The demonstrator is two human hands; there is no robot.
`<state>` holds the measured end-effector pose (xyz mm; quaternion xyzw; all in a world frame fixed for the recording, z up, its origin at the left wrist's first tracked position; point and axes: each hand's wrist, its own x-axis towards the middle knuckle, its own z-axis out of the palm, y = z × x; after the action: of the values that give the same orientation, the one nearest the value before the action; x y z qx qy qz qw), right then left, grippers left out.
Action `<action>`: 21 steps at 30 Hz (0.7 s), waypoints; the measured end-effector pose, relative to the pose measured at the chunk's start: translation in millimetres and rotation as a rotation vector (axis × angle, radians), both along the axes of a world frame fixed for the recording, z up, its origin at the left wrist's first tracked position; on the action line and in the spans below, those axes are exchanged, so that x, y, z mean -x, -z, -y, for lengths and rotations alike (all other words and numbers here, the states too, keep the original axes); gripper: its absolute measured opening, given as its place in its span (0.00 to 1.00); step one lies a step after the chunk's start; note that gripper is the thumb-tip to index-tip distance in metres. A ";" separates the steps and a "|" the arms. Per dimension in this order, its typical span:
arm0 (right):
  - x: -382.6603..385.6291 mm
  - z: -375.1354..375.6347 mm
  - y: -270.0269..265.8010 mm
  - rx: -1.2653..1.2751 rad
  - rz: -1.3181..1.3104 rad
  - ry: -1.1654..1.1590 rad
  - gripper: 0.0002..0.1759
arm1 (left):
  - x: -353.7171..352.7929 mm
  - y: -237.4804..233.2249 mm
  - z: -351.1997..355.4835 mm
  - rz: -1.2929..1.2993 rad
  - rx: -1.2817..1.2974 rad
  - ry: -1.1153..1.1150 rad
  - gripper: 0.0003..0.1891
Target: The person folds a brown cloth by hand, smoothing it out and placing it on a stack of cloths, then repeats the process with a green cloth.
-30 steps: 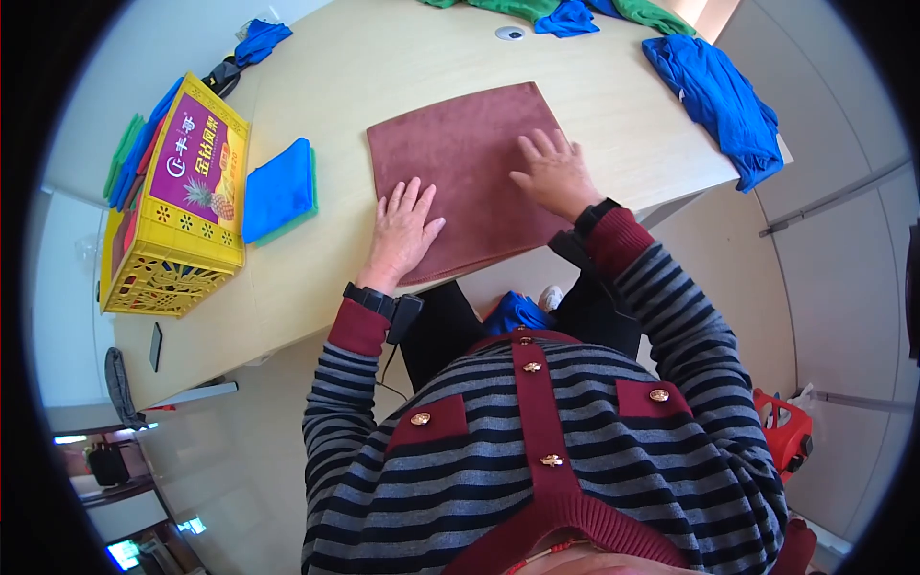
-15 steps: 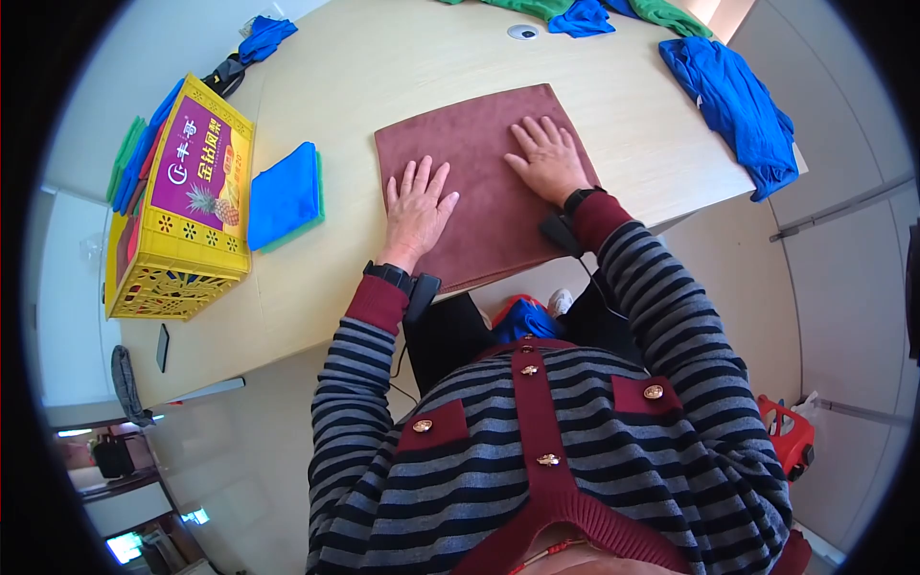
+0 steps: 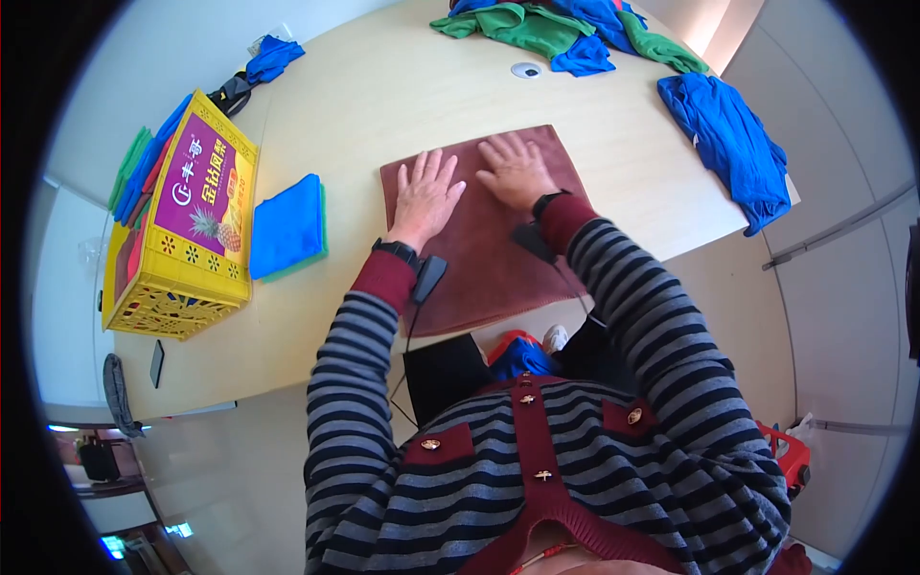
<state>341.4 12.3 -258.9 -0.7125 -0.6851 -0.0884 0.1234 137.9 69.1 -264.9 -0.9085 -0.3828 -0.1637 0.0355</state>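
A reddish-brown cloth [image 3: 479, 259] lies spread on the pale table in front of me, its near edge at the table's front. My left hand [image 3: 426, 198] rests flat on its upper left part, fingers spread. On the upper right part lies my right hand [image 3: 517, 172], palm down with its fingers apart. Both wrists wear dark bands, and a small black device with a cable hangs by each.
A yellow crate [image 3: 196, 230] with cloths stands at the left, beside folded blue and green cloths [image 3: 287, 227]. Green cloth [image 3: 522, 27] and blue cloth [image 3: 724, 144] lie at the back and right. A dark flat object [image 3: 157, 364] is near the left front edge.
My right hand has moved up and left on the brown cloth, nearer to my left hand. The table and its objects mostly appear lower in the view.
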 end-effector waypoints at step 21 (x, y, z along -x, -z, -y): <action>-72.4 -4.3 11.9 0.049 -0.138 0.242 0.37 | 21.9 12.2 -29.1 -0.010 0.205 -0.469 0.35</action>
<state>413.8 16.7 -270.8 -0.7972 -0.5858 -0.0365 0.1411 116.0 98.1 -277.1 -0.7945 -0.5975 -0.1071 -0.0178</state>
